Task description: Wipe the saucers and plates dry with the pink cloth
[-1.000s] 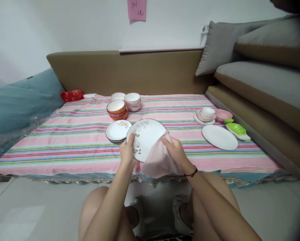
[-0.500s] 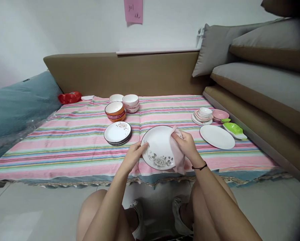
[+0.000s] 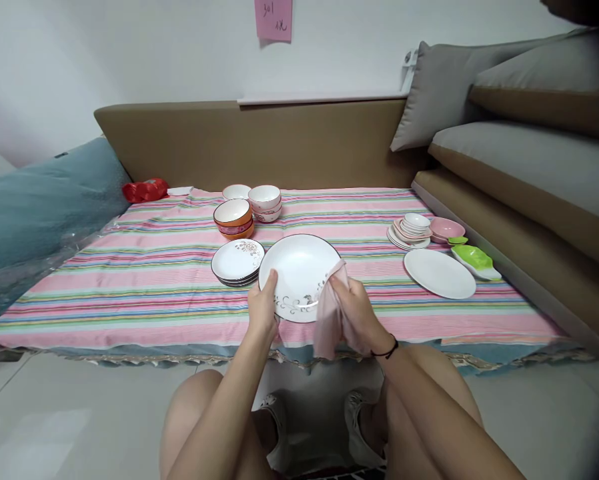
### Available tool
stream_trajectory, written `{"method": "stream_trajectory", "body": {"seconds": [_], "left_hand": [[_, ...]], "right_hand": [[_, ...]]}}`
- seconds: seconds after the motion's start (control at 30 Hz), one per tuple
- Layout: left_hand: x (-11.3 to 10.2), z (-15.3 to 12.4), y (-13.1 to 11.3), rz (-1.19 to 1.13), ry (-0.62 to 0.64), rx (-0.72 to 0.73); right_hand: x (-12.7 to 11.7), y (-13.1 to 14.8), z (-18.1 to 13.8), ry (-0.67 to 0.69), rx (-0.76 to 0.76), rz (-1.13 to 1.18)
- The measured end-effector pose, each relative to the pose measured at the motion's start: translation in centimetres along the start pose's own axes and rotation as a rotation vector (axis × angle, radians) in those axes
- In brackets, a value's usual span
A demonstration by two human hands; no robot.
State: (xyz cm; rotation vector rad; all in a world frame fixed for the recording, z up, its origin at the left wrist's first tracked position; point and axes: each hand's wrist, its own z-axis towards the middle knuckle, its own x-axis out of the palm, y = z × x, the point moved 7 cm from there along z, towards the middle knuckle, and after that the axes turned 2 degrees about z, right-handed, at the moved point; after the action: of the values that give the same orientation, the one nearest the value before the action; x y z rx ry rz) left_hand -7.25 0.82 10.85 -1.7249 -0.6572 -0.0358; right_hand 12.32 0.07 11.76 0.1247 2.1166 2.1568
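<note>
- Two hands are engaged on one item. The left hand [image 3: 262, 308] grips the rim of the white floral plate [image 3: 299, 277] at its 8 o'clock edge, thumb on the face, fingers behind.
- The right hand [image 3: 353, 315] is closed on the pink cloth [image 3: 328, 319] and presses it against the plate rim at about 4 o'clock. A black band sits on that wrist.
- Plate position: held tilted toward the camera, clear of the striped bedspread [image 3: 129, 293], above its near edge and centred in front of the person.
- Step in hand, as judged: wiping the plate rim and face with the cloth — the plate is being turned between the hands.
- Next move, as judged: it calls for a firm left-hand grip while the cloth travels round the remaining rim; a loose hold risks the plate slipping onto the floor tiles.
- At 10 o'clock from the held plate, just beside it, a stack of floral plates [image 3: 237, 261] rests on the bedspread.
- At 11 o'clock, farther back: a stack of orange bowls [image 3: 233, 219] and a stack of white bowls [image 3: 265, 202].
- At 3 o'clock, well apart: a plain white plate [image 3: 439, 273]. Behind it stand a stack of small saucers [image 3: 409, 232] and a pink bowl [image 3: 446, 229]; a green dish [image 3: 474, 260] lies beside it.
- A red bag [image 3: 145, 190] lies at the far left corner — well apart from all the dishes.
</note>
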Motion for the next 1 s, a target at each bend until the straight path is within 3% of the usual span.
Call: {"method": "stream_trajectory", "body": {"seconds": [0.1,0.2,0.3,0.4,0.57,0.7,0.9,1.0], "left_hand": [[0.0,0.1,1.4,-0.054,0.015,-0.105],[0.7,-0.3,1.8,0.05,0.194,-0.211],[1.5,-0.9,0.5,0.181,0.382,-0.214],[1.6,-1.0,-1.4,0.299,0.407,-0.126],[1.7,-1.1,-3.0,0.618,0.412,0.116],[1.7,-1.2,-2.9,0.736,0.465,0.111],[2.7,-3.1,-1.5,0.892,0.781,0.001],[3.5,-4.2,-1.0,0.976,0.917,0.048]], "right_hand": [[0.5,-1.3,-0.6,-0.028,0.078,0.001],[-0.9,-1.2,0.2,-0.056,0.077,-0.028],[-3.0,0.3,1.4,-0.028,-0.001,-0.058],[-3.7,1.6,1.8,0.097,-0.074,-0.077],[-2.7,1.6,1.2,0.282,-0.08,-0.18],[-2.1,1.6,1.1,0.32,-0.119,-0.239],[0.6,1.8,0.1,0.553,-0.24,-0.419],[2.2,1.4,-0.9,0.683,-0.286,-0.455]]}}
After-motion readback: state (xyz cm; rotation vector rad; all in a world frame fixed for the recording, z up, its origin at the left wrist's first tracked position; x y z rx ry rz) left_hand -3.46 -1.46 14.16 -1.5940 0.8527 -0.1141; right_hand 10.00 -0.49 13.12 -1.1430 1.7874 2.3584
